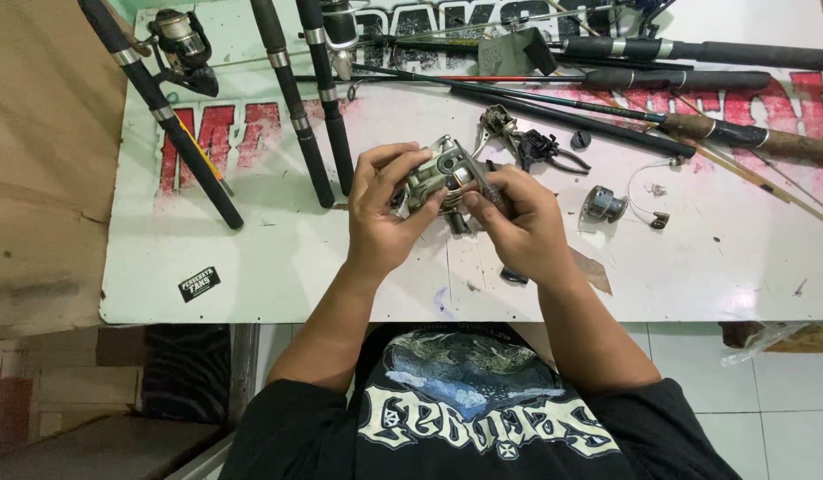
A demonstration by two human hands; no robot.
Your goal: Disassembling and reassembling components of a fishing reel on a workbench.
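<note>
my left hand (380, 213) + right hand (518, 222) fingers closed on reel (438, 178) | above table (278, 267) | hold steady, spool (602, 204) right

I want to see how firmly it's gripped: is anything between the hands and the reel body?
Nothing visible. The left hand and right hand both grip the grey metal fishing reel body directly, bare fingers on it, above the white board.

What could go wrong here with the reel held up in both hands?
1. The reel body is held above the table by the left hand and right hand; a loosened piece could drop to the floor.
2. The spool and small parts lie loose nearby; an elbow might sweep them off.
</note>
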